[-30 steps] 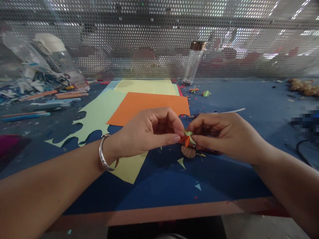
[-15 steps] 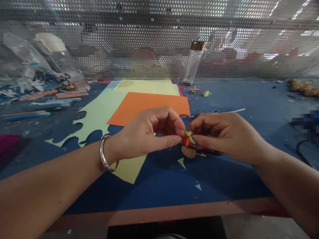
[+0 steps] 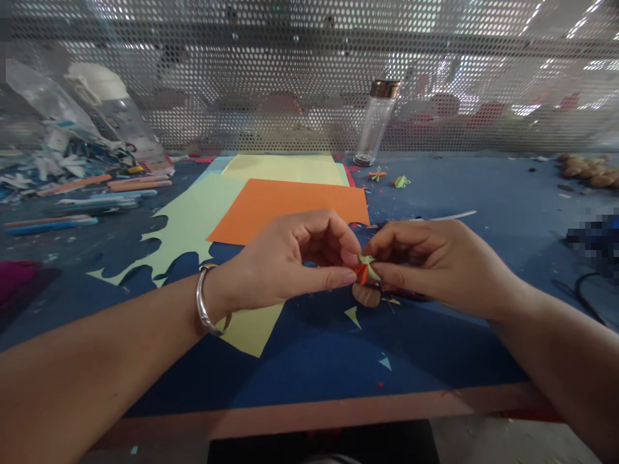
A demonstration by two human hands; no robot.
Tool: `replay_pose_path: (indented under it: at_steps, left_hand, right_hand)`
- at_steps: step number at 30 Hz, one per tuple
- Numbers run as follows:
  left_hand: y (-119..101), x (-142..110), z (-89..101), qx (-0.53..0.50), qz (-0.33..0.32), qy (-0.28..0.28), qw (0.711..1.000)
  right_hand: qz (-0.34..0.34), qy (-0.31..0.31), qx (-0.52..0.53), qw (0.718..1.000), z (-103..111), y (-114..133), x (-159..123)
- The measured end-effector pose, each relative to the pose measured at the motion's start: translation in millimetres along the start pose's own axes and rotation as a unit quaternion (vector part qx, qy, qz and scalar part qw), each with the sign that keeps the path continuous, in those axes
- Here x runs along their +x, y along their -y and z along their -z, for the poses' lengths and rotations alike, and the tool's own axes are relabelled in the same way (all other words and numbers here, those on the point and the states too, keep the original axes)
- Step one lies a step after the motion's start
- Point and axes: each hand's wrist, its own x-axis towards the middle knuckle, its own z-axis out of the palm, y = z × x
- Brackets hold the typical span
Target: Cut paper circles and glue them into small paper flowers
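Between my two hands is a small folded paper piece [image 3: 368, 268], part orange and part pale green. My left hand [image 3: 314, 254] pinches its orange side with thumb and forefinger. The fingertips of my right hand [image 3: 416, 254] are closed on the green side. Just beneath the fingers lies a round wooden piece [image 3: 366, 295] on the blue table; a dark object, mostly hidden, shows by my right thumb. Beyond my hands lie an orange paper sheet [image 3: 290, 200] and a light green sheet [image 3: 193, 222] with scalloped cut-outs. A yellow paper piece [image 3: 254, 328] sits partly under my left wrist.
A clear bottle [image 3: 374, 125] stands by the perforated metal screen. Two small paper shapes, one being a green curl [image 3: 401, 182], lie in front of it. At left are a white-capped bottle [image 3: 116, 116] and paper strips [image 3: 116, 200]. Paper scraps [image 3: 353, 317] dot the blue surface.
My left thumb and fingertips have shifted slightly right against the orange part. Otherwise both hands keep their places around the folded paper piece.
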Motion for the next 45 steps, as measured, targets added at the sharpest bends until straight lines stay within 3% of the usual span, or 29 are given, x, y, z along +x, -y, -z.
replay_pose_path:
  at_steps: [10, 25, 30, 38, 45]
  left_hand:
    - [3.5, 2.3, 0.7, -0.109, 0.039, 0.009, 0.993]
    - [2.6, 3.9, 4.8, -0.158, 0.077, 0.038, 0.984]
    - [3.5, 3.4, 2.2, -0.099, 0.042, 0.023, 0.994]
    - [-3.2, -5.6, -11.7, 0.128, -0.033, -0.049, 0.99]
    - [-4.6, -7.4, -12.8, 0.136, -0.025, -0.056, 0.989]
  right_hand:
    - [0.002, 0.004, 0.007, 1.0, 1.1, 0.7, -1.8]
    - [0.012, 0.039, 0.03, 0.999, 1.7, 0.3, -4.1]
    - [0.007, 0.032, 0.022, 0.999, 2.0, -0.6, -3.6]
    - [0.036, 0.019, 0.016, 0.999, 2.5, 0.4, -2.8]
    - [0.034, -0.016, 0.005, 0.999, 2.4, -1.5, -1.5]
